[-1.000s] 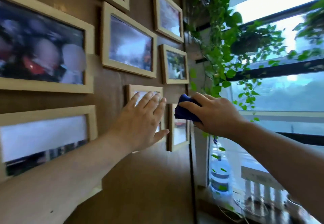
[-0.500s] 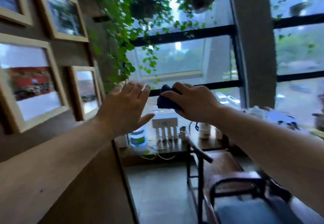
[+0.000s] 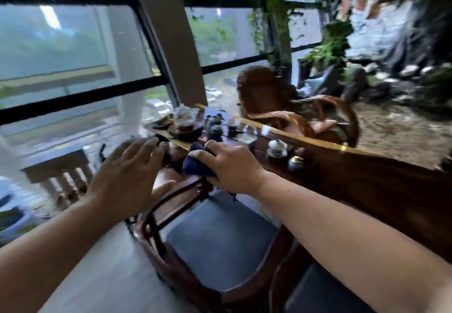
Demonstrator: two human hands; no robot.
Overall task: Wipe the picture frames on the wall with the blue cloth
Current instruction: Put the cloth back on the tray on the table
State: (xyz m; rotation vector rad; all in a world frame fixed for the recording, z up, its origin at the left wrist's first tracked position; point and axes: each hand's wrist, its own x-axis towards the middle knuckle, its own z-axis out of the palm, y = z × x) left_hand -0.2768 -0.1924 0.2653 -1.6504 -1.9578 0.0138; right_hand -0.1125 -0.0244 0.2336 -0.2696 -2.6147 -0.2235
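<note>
Blue cloth (image 3: pixel 197 164) bunched in right hand (image 3: pixel 232 168), fingers closed over it, above wooden chair (image 3: pixel 215 237) beside tea table (image 3: pixel 367 178). Left hand (image 3: pixel 127 178) spread open, nothing held. No picture frames in view — cloth best kept gripped, wall faced before wiping.

No readable text, label, brand, number or sign anywhere in view. Whole view motion-blurred; small ceramic and glass tea vessels (image 3: pixel 276 146) on long dark wooden table (image 3: pixel 381 180) show no legible markings.
</note>
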